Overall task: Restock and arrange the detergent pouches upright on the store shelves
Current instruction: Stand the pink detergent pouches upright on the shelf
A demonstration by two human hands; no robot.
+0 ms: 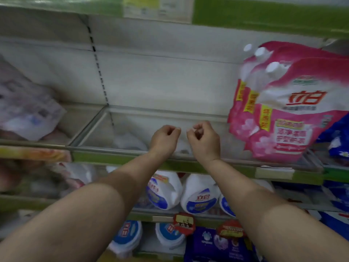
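Both forearms reach forward over the front edge of the middle shelf (120,157). The left hand (165,138) and the right hand (204,139) sit close side by side, not touching, above the bare stretch of that shelf. On each hand the fingers are curled in toward the palm, with thumb and fingertips drawn together. No object is visible in either grip, though motion blur softens the detail.

The pink detergent pouches (287,110) stand at the right end of the same shelf, several in a row front to back, white caps at upper left, leaning slightly. They are well to the right of the right hand and untouched.

Blue-and-white pouches (200,195) lie on the shelf below. A blurred pale package (28,106) lies at the left of the middle shelf.
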